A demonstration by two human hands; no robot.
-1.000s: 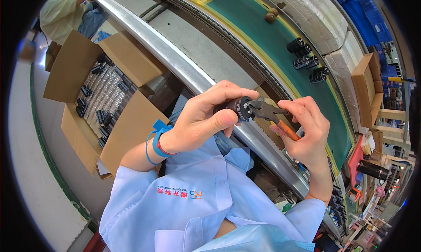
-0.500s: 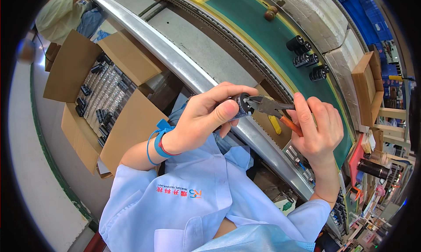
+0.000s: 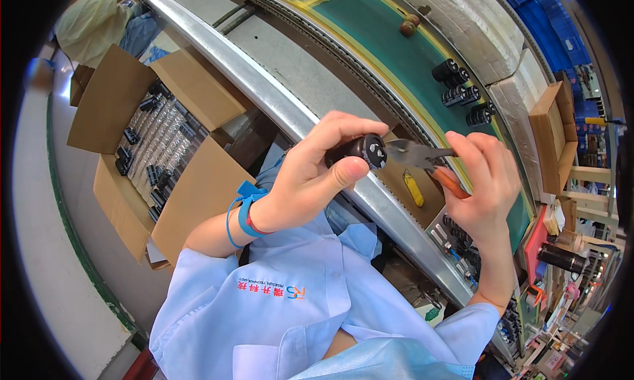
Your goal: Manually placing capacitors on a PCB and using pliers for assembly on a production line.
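Note:
Between the thumb and fingers of my left hand (image 3: 307, 165) is a black cylindrical capacitor (image 3: 372, 151), its end face with metal terminals turned toward the right. My right hand (image 3: 487, 182) is wrapped round orange-handled pliers (image 3: 411, 154). The dark jaws point left, close to the capacitor's terminal end; whether they touch it I cannot tell. A blue wrist strap (image 3: 243, 211) circles my left wrist.
Several black capacitors (image 3: 456, 97) stand on the green conveyor belt (image 3: 376, 36), near two brown round objects (image 3: 409, 26). At left an open cardboard box (image 3: 198, 195) holds more capacitors. A metal rail (image 3: 284, 109) runs diagonally; a yellow-handled tool (image 3: 414, 188) lies beyond it.
The pliers have shifted slightly right, off the capacitor's terminals. The capacitor's end face has turned and shows more fully. My right hand has moved a little right.

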